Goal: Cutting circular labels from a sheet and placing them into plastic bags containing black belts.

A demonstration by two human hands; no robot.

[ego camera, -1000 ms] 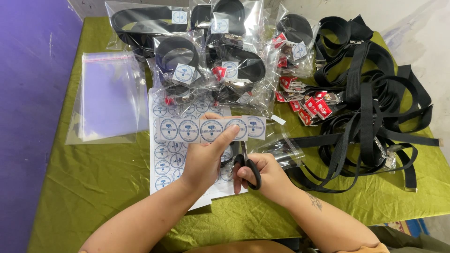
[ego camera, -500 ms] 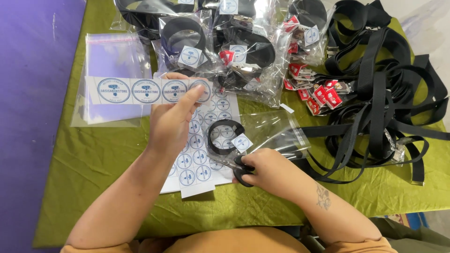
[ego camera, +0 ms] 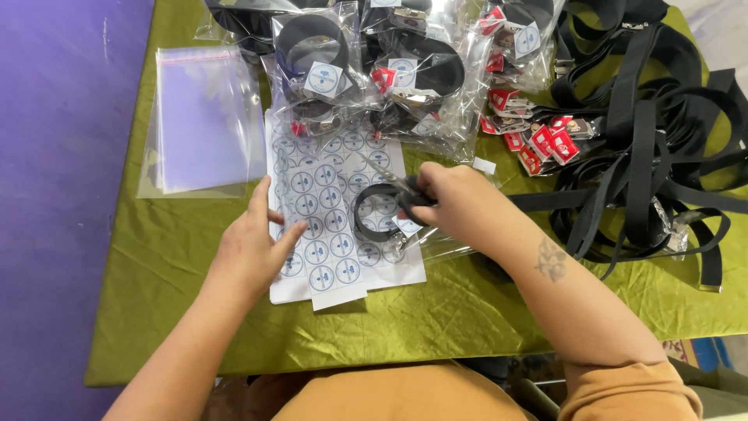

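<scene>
The right hand (ego camera: 460, 204) was closed around the black handles of a pair of scissors (ego camera: 399, 189), whose blades pointed away from the palm toward the far left, low over the paper. The left hand (ego camera: 253, 249) held nothing; it lay flat with fingers spread on the near-left edge of the sticker sheet (ego camera: 331, 226), pinning it to the green cloth (ego camera: 179, 257). The sheet lay between and under both hands, a white page of round printed labels. Judged as thin, light and limp, it would crease or slide easily, so it is best held flat by a margin close to the cut. A coiled black belt in a clear bag (ego camera: 378, 214) sat just left of the right hand's fingers. Beyond the left hand lay a stack of clear bags (ego camera: 202, 117); beyond the right, bagged belts (ego camera: 366, 70) and loose black straps (ego camera: 654, 148).
</scene>
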